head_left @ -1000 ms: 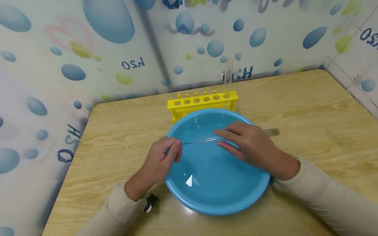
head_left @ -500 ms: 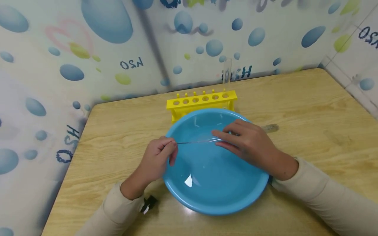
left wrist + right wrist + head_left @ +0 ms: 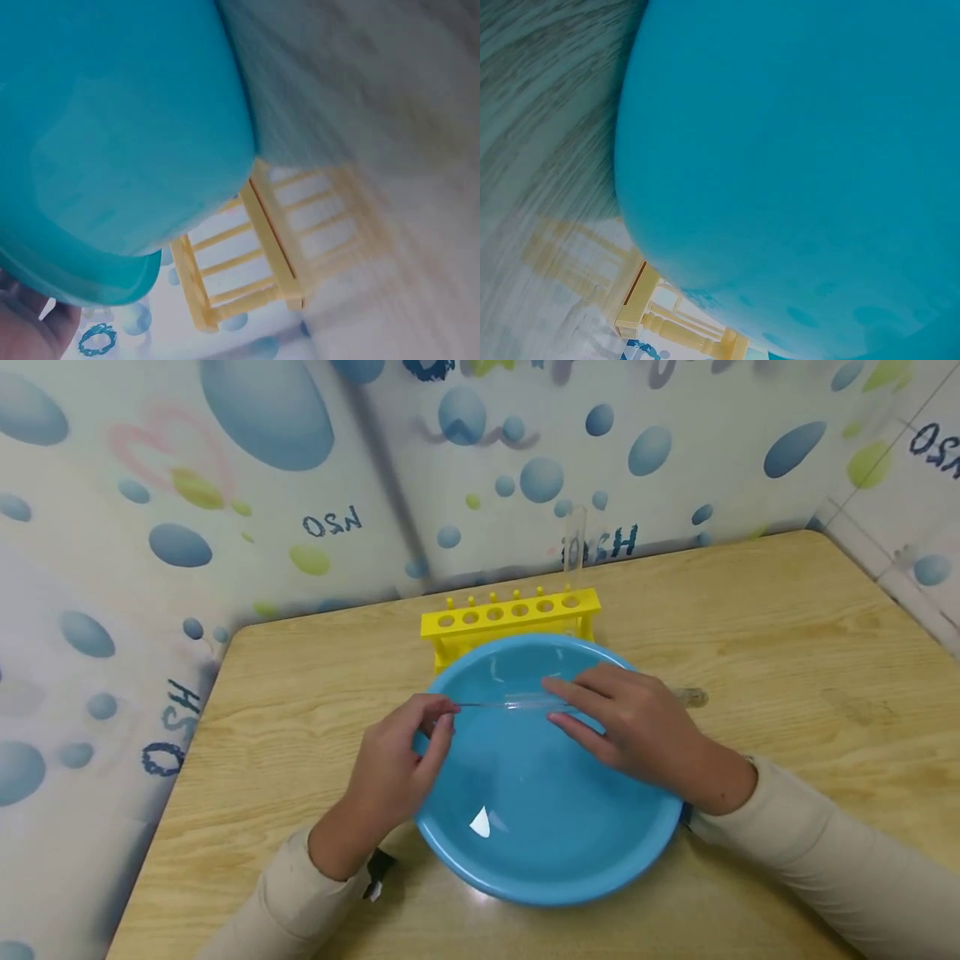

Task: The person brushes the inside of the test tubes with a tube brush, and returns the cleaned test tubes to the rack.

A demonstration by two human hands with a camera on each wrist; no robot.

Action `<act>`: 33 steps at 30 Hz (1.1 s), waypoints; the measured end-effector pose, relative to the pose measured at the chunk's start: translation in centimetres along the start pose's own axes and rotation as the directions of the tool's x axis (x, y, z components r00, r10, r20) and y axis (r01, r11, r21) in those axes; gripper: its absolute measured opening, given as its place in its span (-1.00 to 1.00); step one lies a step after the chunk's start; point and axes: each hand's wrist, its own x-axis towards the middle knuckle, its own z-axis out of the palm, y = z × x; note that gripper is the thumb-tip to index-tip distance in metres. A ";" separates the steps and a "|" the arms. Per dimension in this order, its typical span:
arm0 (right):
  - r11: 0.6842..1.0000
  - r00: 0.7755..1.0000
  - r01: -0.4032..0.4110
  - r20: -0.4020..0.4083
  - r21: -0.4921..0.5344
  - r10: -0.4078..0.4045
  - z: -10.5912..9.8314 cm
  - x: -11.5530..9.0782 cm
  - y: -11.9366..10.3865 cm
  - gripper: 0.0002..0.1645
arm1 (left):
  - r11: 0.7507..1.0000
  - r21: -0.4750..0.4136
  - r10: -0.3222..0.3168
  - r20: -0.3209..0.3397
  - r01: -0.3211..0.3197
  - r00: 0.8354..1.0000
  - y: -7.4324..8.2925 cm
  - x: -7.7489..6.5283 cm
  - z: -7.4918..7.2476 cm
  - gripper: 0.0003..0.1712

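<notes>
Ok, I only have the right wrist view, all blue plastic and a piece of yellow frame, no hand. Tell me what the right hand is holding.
Observer: In the head view, the right hand holds a clear tube above the blue basin.

Operator: Now give me the left hand.

Observer: It holds a thin dark stem that leads to the nearer end of that tube.

Operator: Check the top of the yellow rack for me.

Observer: A second tube, also clear, stands upright at its right end, as the head view shows it.
</notes>
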 end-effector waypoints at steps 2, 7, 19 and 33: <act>1.000 1.000 0.000 0.004 0.008 0.000 0.0 0.0 0.0 -0.35 | 0.998 0.057 0.027 -0.027 -0.026 0.999 0.1 0.0 -0.1 -0.68; 1.000 1.000 -0.010 0.010 0.010 0.010 0.0 -0.1 0.0 -0.35 | 0.980 0.179 0.096 -0.053 -0.085 0.994 0.2 0.0 -0.3 -0.61; 0.999 0.999 -0.036 0.016 0.020 0.035 0.1 0.0 0.0 -0.39 | 0.974 0.165 0.161 -0.039 -0.152 0.986 -0.4 -0.1 -0.1 -0.81; 1.000 1.000 -0.005 0.009 0.006 0.004 0.0 0.0 -0.1 -0.41 | 0.898 -0.409 -0.113 0.138 0.161 0.984 -0.8 -0.1 0.2 -0.61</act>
